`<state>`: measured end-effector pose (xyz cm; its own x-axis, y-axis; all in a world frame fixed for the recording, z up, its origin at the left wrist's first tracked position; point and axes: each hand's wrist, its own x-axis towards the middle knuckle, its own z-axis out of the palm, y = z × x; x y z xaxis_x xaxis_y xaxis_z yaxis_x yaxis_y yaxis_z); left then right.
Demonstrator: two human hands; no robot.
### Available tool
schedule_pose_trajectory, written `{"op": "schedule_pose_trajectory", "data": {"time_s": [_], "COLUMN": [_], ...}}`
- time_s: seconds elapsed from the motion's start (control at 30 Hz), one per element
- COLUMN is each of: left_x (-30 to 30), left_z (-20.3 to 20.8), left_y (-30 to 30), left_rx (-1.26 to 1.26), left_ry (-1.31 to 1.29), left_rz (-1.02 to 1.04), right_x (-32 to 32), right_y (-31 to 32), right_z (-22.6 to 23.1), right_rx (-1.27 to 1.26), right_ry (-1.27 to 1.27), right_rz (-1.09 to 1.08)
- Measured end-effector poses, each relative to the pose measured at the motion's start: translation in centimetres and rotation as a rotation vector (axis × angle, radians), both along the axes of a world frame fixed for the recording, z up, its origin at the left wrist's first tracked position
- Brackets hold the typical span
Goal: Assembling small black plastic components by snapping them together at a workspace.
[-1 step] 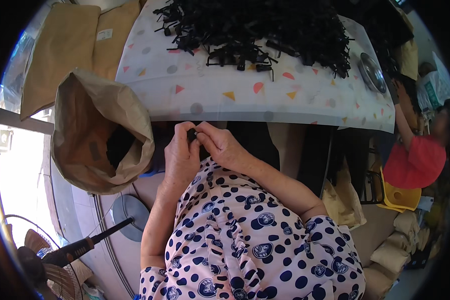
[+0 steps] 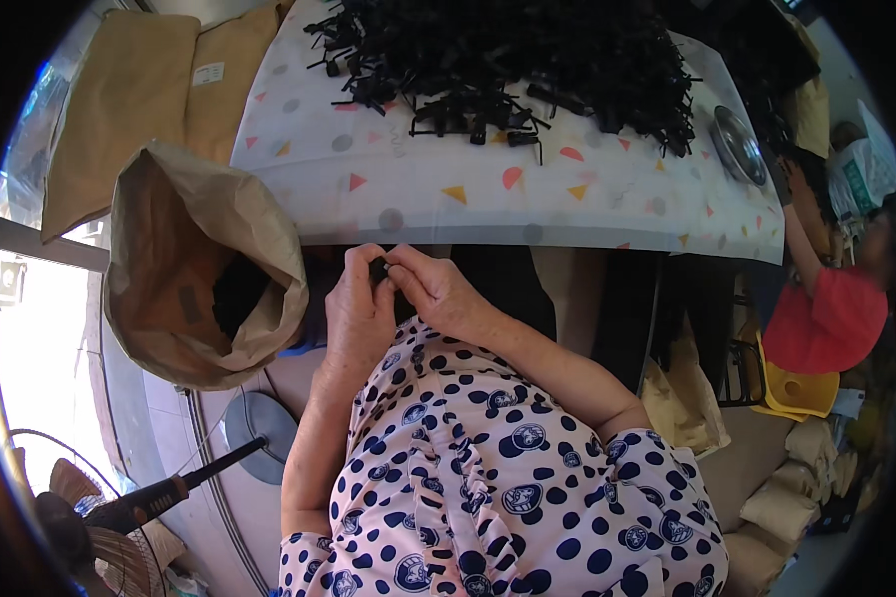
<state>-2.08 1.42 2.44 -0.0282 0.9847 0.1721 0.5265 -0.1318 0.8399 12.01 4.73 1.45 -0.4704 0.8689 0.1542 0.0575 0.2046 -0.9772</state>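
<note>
In front of my lap, just below the table's near edge, both hands meet with the fingers closed. A small black plastic part sits between the fingertips, mostly covered by them. My left hand grips it from the left, with thumb and index finger around it. From the right, my right hand pinches at the same part with its thumb and forefinger. Its exact kind is too small to make out. On the table beyond lies a large heap of black plastic pieces with thin prongs.
A patterned cloth covers the table, with a metal bowl at its right. Left of my hands stands an open paper sack holding dark contents. A fan is at lower left. A person in a red top works at right.
</note>
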Motion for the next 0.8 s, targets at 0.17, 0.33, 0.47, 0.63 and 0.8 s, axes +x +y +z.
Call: {"op": "schedule_pose_trajectory", "data": {"time_s": [0.17,0.33,0.47,0.63,0.8], "left_x": [-0.4,-1.9,-11.3,-13.3,-8.6], "left_z": [-0.3,3.8,3.9,3.3,2.9], "left_y": [0.1,-0.2,1.3,0.9,1.2], "left_rx": [0.138,0.051,-0.008,0.163,0.212], "left_ry": [0.068,0.128,0.392,0.602,0.449], "left_rz": [0.046,0.132,0.427,0.433,0.289], "right_x": [-0.6,3.9,12.7,16.9,17.6], "right_y": [0.2,3.4,9.3,12.8,14.1], "right_z": [-0.6,1.0,2.1,1.0,0.1], "right_rx": [-0.018,0.300,0.594,0.711,0.824], "right_ry": [0.054,-0.193,-0.810,-1.147,-1.093], "right_rz": [0.016,0.032,-0.315,-0.215,-0.166]}}
